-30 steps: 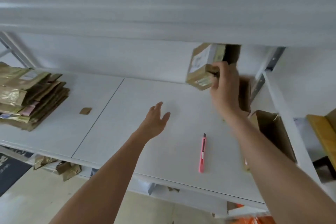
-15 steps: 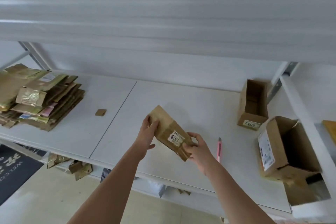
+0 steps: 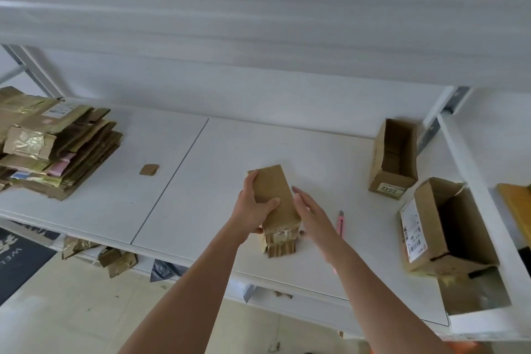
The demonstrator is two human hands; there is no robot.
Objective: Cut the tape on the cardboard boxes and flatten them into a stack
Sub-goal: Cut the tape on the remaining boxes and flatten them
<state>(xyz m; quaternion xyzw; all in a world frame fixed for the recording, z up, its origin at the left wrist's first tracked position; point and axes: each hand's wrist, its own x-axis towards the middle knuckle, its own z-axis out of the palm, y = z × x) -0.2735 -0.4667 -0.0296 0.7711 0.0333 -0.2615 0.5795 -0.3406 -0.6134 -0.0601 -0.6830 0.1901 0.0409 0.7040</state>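
Here, the left hand (image 3: 253, 207) grips a small, closed cardboard box (image 3: 277, 201) around its left side, the thumb laid across the top face and the fingers curled behind the far edge. The box stands on its taped near end on the white shelf (image 3: 201, 210), near the front edge and a little right of the seam between the two panels, leaning away from the person. The right hand (image 3: 313, 215) is just beside the box's right side with its fingers straight and holding nothing; whether it touches the cardboard cannot be told. Just right of that hand a pink utility knife (image 3: 340, 223) lies on the shelf. Farther right, two opened boxes rest on their sides: a narrow one (image 3: 393, 158) bearing a label that reads 6042 upside down, and a larger one (image 3: 442, 227) with a shipping label. At the far left sits a stack of flattened boxes (image 3: 54, 144), with a small cardboard scrap (image 3: 149, 169) between it and the seam.
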